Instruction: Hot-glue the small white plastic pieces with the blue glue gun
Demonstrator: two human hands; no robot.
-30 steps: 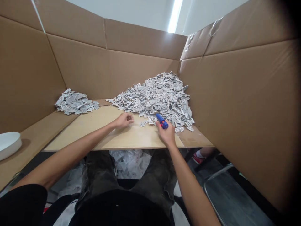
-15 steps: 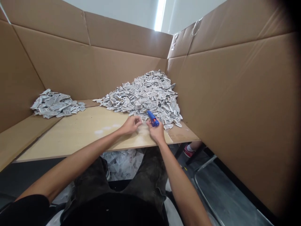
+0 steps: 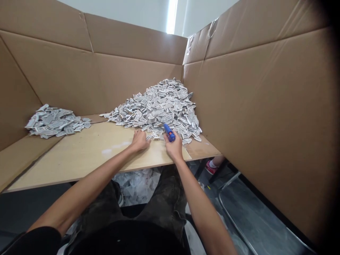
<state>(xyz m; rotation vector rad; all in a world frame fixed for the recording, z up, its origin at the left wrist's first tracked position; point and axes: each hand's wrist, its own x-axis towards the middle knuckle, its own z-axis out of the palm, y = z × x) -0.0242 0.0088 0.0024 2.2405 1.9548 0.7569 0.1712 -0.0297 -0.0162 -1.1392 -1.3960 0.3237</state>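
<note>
My right hand (image 3: pixel 174 147) is wrapped round a small blue tool with a red part (image 3: pixel 170 133). Its narrow end points away from me, towards the pile; I cannot tell its exact kind. To the left, my left hand (image 3: pixel 140 141) has its fingers curled, low over the wooden board. A pale bit shows by its fingertips, but whether it is gripped is unclear. Just beyond both hands rises a large pile of flat grey-white slotted plastic pieces (image 3: pixel 164 104), its front edge close to my fingers.
A smaller pile of similar pieces (image 3: pixel 54 121) lies at the left on the wooden board (image 3: pixel 79 152). Tall cardboard walls (image 3: pixel 138 76) enclose the back and sides. Below the board's edge is a heap of translucent scraps (image 3: pixel 138 186). Another person's red shoe (image 3: pixel 210 168) shows at right.
My left hand has moved left, away from the right hand, and its fingers have curled. The right hand keeps the blue tool. The view has shifted slightly right.
</note>
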